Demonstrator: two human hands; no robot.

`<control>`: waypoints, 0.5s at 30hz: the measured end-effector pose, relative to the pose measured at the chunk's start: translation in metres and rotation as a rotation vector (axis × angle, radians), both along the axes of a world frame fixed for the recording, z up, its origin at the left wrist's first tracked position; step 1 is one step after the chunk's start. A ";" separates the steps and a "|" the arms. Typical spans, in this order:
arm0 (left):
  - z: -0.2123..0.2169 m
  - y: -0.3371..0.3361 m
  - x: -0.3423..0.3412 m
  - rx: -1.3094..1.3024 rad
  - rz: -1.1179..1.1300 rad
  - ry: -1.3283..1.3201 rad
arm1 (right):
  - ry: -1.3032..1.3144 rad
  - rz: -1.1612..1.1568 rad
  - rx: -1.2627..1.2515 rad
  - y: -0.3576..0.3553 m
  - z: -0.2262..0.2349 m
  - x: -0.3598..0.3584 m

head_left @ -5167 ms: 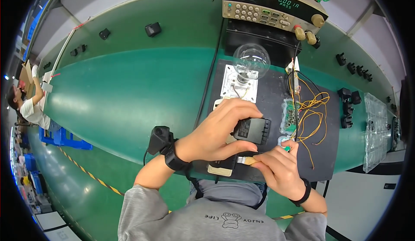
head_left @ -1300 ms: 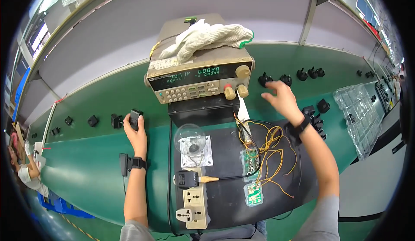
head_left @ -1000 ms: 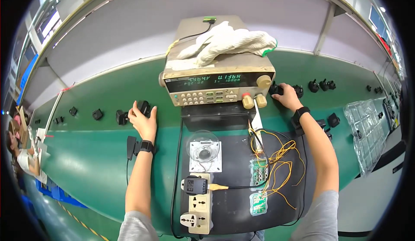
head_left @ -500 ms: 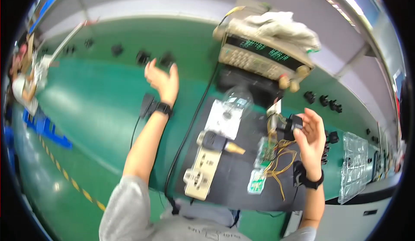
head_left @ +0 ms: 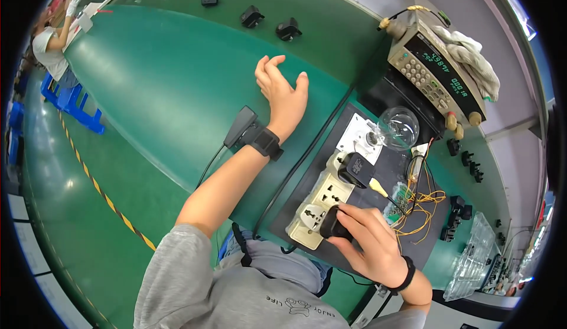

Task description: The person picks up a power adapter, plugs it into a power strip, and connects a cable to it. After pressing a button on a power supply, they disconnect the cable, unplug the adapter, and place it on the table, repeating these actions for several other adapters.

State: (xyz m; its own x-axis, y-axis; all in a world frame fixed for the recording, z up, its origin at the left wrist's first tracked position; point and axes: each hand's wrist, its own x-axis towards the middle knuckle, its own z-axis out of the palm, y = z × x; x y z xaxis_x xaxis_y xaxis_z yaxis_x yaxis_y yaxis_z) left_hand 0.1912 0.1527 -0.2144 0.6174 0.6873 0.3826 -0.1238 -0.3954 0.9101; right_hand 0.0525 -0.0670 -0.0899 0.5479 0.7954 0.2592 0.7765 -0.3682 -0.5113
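My right hand point(head_left: 373, 243) grips a black power adapter point(head_left: 334, 223) against a socket of the cream power strip point(head_left: 306, 237); whether its pins are in cannot be seen. Farther up the strip sits a second black adapter point(head_left: 357, 170). Beside that one lies a pale yellow plug connector point(head_left: 376, 185) on a dark cable. My left hand point(head_left: 282, 100) hovers over the green bench point(head_left: 177, 75), its fingers apart and holding nothing. Behind the strip, a clear glass bulb point(head_left: 401, 129) rests by a white plate point(head_left: 358, 131). A green circuit board point(head_left: 397, 202) with yellow wires lies to the right.
A bench meter point(head_left: 431, 63) with a lit display stands back right, a white cloth glove point(head_left: 475, 69) on top. Black adapters point(head_left: 288, 29) line the far edge. Clear plastic trays point(head_left: 472, 258) lie far right. Another person point(head_left: 53, 48) works far left near a blue stool point(head_left: 74, 104).
My right hand has carried the black adapter leftward and nearer, from beside the wires to the power strip. My left hand remains open over the bench. The whole view has turned.
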 end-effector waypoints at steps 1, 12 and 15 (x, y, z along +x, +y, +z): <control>0.002 -0.001 0.000 -0.008 0.003 0.007 | -0.008 -0.017 0.018 0.000 0.001 -0.001; 0.019 -0.008 -0.004 0.050 -0.173 -0.125 | -0.205 -0.075 -0.165 0.030 -0.005 -0.012; 0.039 -0.007 -0.020 -0.057 -0.775 -0.158 | -0.156 -0.092 -0.154 0.022 -0.006 -0.008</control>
